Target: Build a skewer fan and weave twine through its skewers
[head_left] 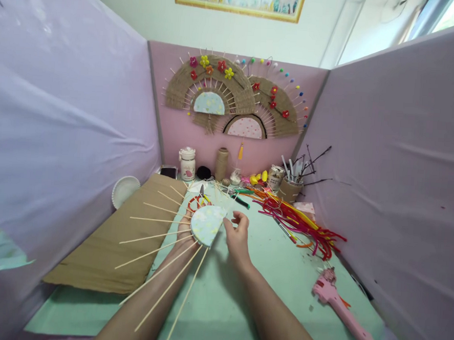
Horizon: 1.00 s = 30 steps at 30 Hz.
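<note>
My left hand point(184, 228) grips a half-round piece covered in pale blue floral fabric point(207, 225) from its left side and underneath. Several thin wooden sticks point(157, 237) fan out from the curved edge of this piece towards the left and towards me. Most of the left fingers are hidden behind it. My right hand point(238, 235) is beside the straight right edge, thumb close to the fabric and fingers loosely bent and apart. I cannot tell whether the thumb touches. Just beyond the piece lie red-handled scissors point(194, 203) and pliers with a dark and green handle point(240, 200).
Brown cardboard point(110, 250) covers the table's left. Red, orange and yellow pipe cleaners point(296, 220) lie right, above a pink glue gun point(338, 302). A twine spool point(221, 164), a white jar point(188, 165) and a pot of twigs point(290, 189) stand behind. Finished fans point(213, 79) hang on the back panel.
</note>
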{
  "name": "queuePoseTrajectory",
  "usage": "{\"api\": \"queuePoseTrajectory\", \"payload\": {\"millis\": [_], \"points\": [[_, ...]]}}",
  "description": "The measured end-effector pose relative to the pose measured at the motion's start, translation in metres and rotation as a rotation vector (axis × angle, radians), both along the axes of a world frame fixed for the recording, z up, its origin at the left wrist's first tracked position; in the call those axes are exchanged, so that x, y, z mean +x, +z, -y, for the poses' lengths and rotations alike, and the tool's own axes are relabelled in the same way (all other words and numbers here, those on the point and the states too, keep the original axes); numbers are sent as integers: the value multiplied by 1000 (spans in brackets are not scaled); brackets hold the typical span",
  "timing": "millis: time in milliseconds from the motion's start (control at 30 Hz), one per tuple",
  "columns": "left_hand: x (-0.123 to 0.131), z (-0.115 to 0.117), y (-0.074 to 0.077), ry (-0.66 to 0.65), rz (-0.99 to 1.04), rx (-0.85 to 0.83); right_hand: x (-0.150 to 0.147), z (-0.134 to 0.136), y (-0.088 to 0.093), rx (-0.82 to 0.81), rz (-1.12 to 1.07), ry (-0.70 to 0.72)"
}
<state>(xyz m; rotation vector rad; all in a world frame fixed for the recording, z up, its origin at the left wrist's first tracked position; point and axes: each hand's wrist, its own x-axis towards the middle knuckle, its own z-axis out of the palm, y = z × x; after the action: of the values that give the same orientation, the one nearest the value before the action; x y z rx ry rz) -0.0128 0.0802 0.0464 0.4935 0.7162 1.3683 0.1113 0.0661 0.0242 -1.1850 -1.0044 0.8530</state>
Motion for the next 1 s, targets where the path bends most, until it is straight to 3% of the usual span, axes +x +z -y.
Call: {"api": "queuePoseTrajectory", "payload": {"millis": [67, 133, 233, 433, 633, 767, 867, 1000], "points": [[-4, -1, 3, -12, -27, 35, 1, -2, 2, -160, -163, 104], [-5, -1, 5, -38, -51, 70, 2, -4, 5, -311, -357, 304], [-3, 2, 9, -76, -51, 90, 4, -7, 9, -406, -556, 497], [1, -2, 5, -143, 105, -7, 6, -8, 10, -357, -701, 473], [6, -4, -11, -102, 129, -92, 14, -9, 17, -137, -845, 341], [15, 8, -9, -185, 147, 14, 16, -10, 18, -106, -854, 330], [17, 11, -4, -126, 209, 71, 14, -10, 16, -116, -851, 376], [14, 7, 0, -11, 309, 16, 11, -8, 14, -142, -814, 427]]}}
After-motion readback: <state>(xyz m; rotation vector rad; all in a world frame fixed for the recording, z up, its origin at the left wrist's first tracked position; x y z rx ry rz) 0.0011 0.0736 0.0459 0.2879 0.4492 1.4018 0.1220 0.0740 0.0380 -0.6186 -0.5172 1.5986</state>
